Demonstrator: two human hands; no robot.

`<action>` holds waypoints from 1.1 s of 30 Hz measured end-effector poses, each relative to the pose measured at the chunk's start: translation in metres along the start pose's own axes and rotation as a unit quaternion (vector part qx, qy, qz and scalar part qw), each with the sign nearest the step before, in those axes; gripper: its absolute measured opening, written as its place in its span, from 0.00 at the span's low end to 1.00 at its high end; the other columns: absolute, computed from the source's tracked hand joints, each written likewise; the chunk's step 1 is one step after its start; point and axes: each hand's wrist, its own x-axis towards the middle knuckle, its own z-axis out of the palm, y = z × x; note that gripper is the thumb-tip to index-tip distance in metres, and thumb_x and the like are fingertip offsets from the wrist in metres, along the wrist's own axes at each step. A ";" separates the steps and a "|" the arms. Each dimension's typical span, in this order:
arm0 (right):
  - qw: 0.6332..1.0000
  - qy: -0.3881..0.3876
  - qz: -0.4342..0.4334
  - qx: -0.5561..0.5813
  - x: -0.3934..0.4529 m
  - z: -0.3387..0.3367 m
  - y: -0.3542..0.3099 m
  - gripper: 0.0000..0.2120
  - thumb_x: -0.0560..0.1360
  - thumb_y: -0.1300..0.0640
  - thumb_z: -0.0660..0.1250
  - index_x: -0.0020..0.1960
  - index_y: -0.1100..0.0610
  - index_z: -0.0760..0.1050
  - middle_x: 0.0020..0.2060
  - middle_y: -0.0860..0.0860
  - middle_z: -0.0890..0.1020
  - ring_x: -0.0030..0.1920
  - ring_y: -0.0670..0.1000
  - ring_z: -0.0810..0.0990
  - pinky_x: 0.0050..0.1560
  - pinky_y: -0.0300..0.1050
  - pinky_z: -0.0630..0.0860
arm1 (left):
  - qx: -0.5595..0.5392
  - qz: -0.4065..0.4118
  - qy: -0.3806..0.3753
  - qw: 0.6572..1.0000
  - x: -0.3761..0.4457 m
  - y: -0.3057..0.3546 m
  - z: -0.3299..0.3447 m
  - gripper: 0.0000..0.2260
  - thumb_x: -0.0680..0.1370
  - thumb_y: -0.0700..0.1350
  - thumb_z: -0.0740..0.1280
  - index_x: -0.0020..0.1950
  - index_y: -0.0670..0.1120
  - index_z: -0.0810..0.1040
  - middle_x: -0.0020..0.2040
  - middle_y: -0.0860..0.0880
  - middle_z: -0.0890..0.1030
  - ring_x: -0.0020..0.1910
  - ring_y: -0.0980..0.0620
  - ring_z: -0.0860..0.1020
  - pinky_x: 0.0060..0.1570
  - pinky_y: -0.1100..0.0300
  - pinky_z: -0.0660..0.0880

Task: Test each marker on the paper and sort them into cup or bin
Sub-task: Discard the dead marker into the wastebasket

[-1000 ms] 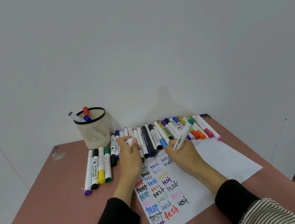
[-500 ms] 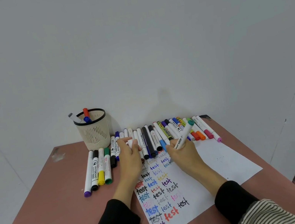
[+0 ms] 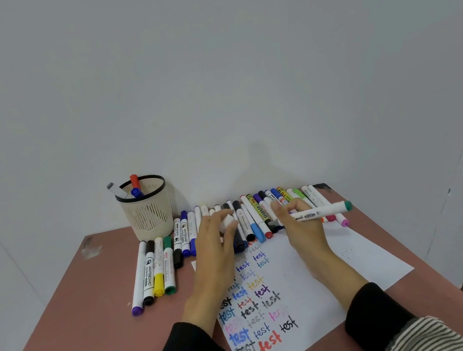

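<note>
My right hand (image 3: 298, 225) grips a white marker (image 3: 319, 212) with a green end; the marker lies almost level above the top of the paper (image 3: 326, 275), its dark tip pointing left. My left hand (image 3: 216, 245) pinches the marker's white cap (image 3: 228, 221) in its fingertips, just left of that tip. The sheet carries several coloured "test" words on its left half. A cream mesh cup (image 3: 146, 211) with a black rim stands at the back left and holds three markers. No bin is in view.
A long row of capped markers (image 3: 253, 214) lies along the wall edge of the brown table (image 3: 68, 340). Another group of markers (image 3: 156, 270) lies left of the paper, in front of the cup. A patterned floor shows past the table's right edge.
My right hand lifted the marker off the paper and turned it from upright writing to nearly level, tip toward my left hand. My left hand rose with the cap toward the tip.
</note>
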 end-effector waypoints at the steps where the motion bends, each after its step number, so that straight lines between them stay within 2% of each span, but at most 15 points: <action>1: 1.000 0.009 0.007 0.012 0.002 -0.002 -0.001 0.14 0.73 0.46 0.70 0.41 0.55 0.71 0.31 0.47 0.76 0.30 0.43 0.68 0.31 0.36 0.67 | 0.001 0.001 -0.005 1.000 0.000 0.000 0.001 0.10 0.82 0.48 0.61 0.62 0.54 0.75 0.54 0.55 0.74 0.52 0.66 0.71 0.48 0.77 0.67; 3: 0.999 0.022 0.023 0.042 0.004 -0.004 -0.005 0.12 0.73 0.46 0.70 0.41 0.53 0.72 0.29 0.45 0.75 0.29 0.44 0.66 0.28 0.36 0.65 | -0.001 -0.002 -0.009 1.000 0.001 0.001 0.001 0.12 0.81 0.47 0.63 0.64 0.54 0.75 0.54 0.57 0.74 0.52 0.68 0.71 0.49 0.76 0.68; 6: 0.989 0.009 0.063 0.134 0.005 -0.008 -0.012 0.12 0.77 0.46 0.67 0.46 0.56 0.77 0.29 0.48 0.74 0.27 0.44 0.66 0.25 0.36 0.64 | -0.040 -0.028 -0.003 0.999 0.001 0.004 0.000 0.10 0.79 0.47 0.66 0.60 0.55 0.75 0.53 0.61 0.77 0.49 0.63 0.75 0.47 0.69 0.74; 8: 0.976 -0.012 0.096 0.194 0.006 -0.010 -0.014 0.16 0.79 0.46 0.63 0.49 0.58 0.81 0.32 0.52 0.78 0.27 0.45 0.69 0.27 0.38 0.65 | -0.070 -0.042 -0.006 0.997 0.001 0.005 0.000 0.07 0.80 0.46 0.65 0.56 0.54 0.75 0.50 0.59 0.78 0.46 0.61 0.77 0.42 0.69 0.75; 11: 0.973 -0.026 0.119 0.194 0.006 -0.010 -0.013 0.15 0.78 0.52 0.63 0.53 0.62 0.81 0.35 0.57 0.83 0.25 0.47 0.70 0.27 0.39 0.67 | -0.082 -0.049 -0.017 0.995 0.001 0.003 0.001 0.08 0.81 0.43 0.62 0.57 0.54 0.75 0.51 0.57 0.78 0.49 0.58 0.78 0.45 0.69 0.75; 15: 0.977 0.002 0.125 0.173 0.008 -0.010 -0.012 0.09 0.78 0.53 0.66 0.44 0.58 0.76 0.26 0.52 0.76 0.18 0.43 0.63 0.20 0.34 0.58 | -0.083 -0.043 -0.030 0.995 0.001 0.003 0.002 0.09 0.81 0.41 0.63 0.57 0.53 0.76 0.51 0.55 0.79 0.50 0.55 0.78 0.46 0.70 0.74; 19: 0.973 0.030 0.124 0.193 0.007 -0.010 -0.012 0.08 0.76 0.56 0.69 0.51 0.61 0.77 0.24 0.48 0.71 0.18 0.41 0.65 0.19 0.31 0.59 | -0.076 -0.042 -0.040 0.995 0.001 0.002 0.002 0.10 0.80 0.41 0.64 0.59 0.52 0.78 0.53 0.53 0.79 0.51 0.56 0.77 0.45 0.73 0.73; 22: 0.973 0.023 0.116 0.196 0.006 -0.010 -0.012 0.05 0.76 0.59 0.68 0.45 0.60 0.75 0.20 0.47 0.69 0.18 0.41 0.62 0.19 0.32 0.56 | -0.103 -0.052 -0.062 0.991 0.001 0.003 0.002 0.11 0.80 0.40 0.65 0.56 0.56 0.77 0.53 0.54 0.80 0.52 0.57 0.78 0.46 0.72 0.74; 25: 0.972 0.038 0.108 0.205 0.007 -0.013 -0.013 0.09 0.77 0.60 0.66 0.38 0.58 0.72 0.20 0.47 0.67 0.18 0.43 0.60 0.20 0.34 0.53 | -0.117 -0.055 -0.070 0.989 0.001 0.003 0.002 0.10 0.79 0.40 0.66 0.57 0.53 0.79 0.54 0.55 0.81 0.52 0.57 0.79 0.47 0.70 0.75; 28: 0.965 0.071 0.107 0.231 0.009 -0.017 -0.013 0.10 0.77 0.63 0.65 0.37 0.58 0.70 0.19 0.46 0.69 0.18 0.42 0.61 0.18 0.33 0.55 | -0.121 -0.060 -0.060 0.989 0.004 0.002 0.001 0.12 0.79 0.40 0.67 0.60 0.50 0.80 0.55 0.54 0.81 0.53 0.58 0.79 0.48 0.70 0.75; 30: 0.967 0.064 0.106 0.223 0.009 -0.017 -0.014 0.10 0.77 0.63 0.65 0.37 0.58 0.71 0.20 0.47 0.69 0.18 0.42 0.61 0.18 0.34 0.55 | -0.127 -0.060 -0.062 0.988 0.005 0.002 0.000 0.12 0.78 0.40 0.68 0.59 0.51 0.80 0.55 0.54 0.82 0.53 0.58 0.79 0.50 0.68 0.76; 33: 0.975 0.041 0.100 0.193 0.006 -0.014 -0.013 0.11 0.77 0.64 0.64 0.36 0.58 0.72 0.20 0.47 0.68 0.18 0.43 0.60 0.18 0.33 0.55 | -0.141 -0.063 -0.079 0.985 0.004 0.005 0.002 0.12 0.77 0.40 0.69 0.53 0.56 0.80 0.49 0.51 0.83 0.50 0.51 0.80 0.49 0.61 0.79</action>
